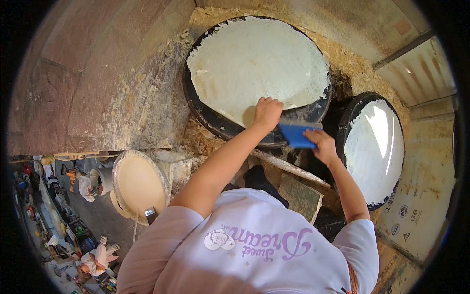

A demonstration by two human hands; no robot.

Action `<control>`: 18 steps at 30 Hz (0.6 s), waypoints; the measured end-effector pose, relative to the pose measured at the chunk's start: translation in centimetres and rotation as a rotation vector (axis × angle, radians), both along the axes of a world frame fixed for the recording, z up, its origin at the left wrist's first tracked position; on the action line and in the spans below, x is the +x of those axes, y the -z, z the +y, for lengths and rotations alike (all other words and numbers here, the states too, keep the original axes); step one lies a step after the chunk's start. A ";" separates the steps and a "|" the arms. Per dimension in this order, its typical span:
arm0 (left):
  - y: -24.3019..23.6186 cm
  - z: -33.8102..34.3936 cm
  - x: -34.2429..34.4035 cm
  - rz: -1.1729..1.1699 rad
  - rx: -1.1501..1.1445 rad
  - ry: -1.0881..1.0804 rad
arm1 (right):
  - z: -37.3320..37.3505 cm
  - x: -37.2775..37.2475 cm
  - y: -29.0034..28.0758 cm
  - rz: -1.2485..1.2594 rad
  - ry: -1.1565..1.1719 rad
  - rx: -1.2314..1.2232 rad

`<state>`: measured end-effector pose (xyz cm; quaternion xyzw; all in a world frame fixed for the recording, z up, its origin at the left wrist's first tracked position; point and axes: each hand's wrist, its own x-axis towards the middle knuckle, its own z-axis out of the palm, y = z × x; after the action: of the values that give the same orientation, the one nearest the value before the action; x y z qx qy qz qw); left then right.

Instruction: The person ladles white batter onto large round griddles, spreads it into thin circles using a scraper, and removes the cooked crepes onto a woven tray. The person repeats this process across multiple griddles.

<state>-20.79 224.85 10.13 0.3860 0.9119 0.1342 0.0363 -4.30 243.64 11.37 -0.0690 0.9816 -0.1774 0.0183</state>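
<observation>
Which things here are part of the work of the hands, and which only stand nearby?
In use: left hand, right hand, blue scraper, round griddle with white sheet.
Nearby: second griddle, batter bowl, wooden board.

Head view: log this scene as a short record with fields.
left hand: left hand closed at the near edge of the thin white sheet
right hand: right hand holds the blue flat scraper
large griddle: round black griddle, white sheet covering most of it
second griddle: smaller black griddle at right, also coated white
batter bowl: pale batter bowl at lower left
surround: crumbly dried residue around the griddles
</observation>
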 end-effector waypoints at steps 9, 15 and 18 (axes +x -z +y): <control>-1.4 0.5 -0.7 0.187 0.114 0.037 | -14.7 -6.5 2.7 -0.119 -0.142 0.256; -4.8 1.3 -0.6 0.373 0.117 0.181 | -3.5 -8.5 3.6 -0.070 0.241 0.356; -4.2 0.1 -1.4 0.383 0.150 0.128 | 0.2 -5.9 -1.2 -0.259 0.394 0.312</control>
<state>-22.15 224.91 14.30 0.4634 0.8632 0.1231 -0.1579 -10.22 243.86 12.52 0.1501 0.9809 -0.0315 0.1193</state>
